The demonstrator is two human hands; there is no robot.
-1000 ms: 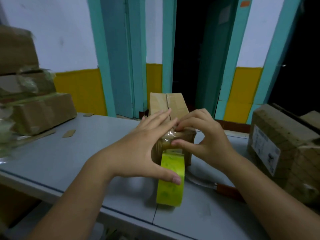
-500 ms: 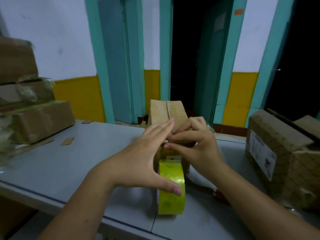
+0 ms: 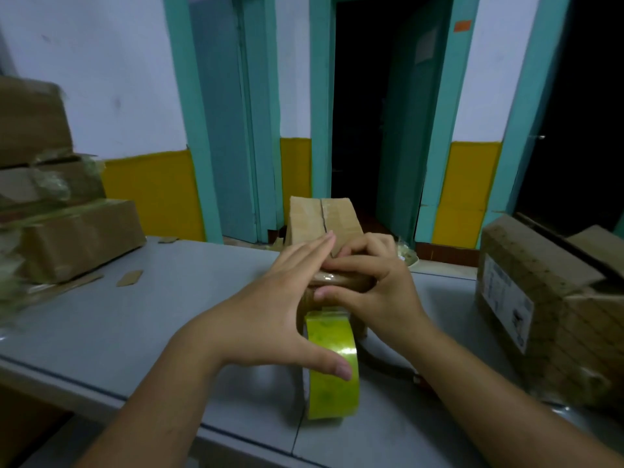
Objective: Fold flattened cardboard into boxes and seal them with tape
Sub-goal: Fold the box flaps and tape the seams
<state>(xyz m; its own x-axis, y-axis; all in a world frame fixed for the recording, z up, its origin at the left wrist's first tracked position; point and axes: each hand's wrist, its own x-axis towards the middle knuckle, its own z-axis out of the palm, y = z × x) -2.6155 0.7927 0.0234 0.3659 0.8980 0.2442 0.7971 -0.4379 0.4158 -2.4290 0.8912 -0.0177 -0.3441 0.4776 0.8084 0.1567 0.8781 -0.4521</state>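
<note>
Fingers (image 3: 314,251) of the left hand (image 3: 270,312) lie straight and flat on top of the small box (image 3: 324,217) at centre frame. Its thumb is spread down onto the tape roll (image 3: 332,390), and nothing is gripped. Right hand (image 3: 381,295) fingers (image 3: 347,265) are curled, pinching the box's near top edge against the thumb, where clear tape crosses it. The roll stands on edge on the surface (image 3: 169,315), just in front of the box, and the strip appears joined to it.

Assessment: sealing step in hand; the far seam shows bare. The next move likely calls for rubbing the strip down, then severing it.
</note>
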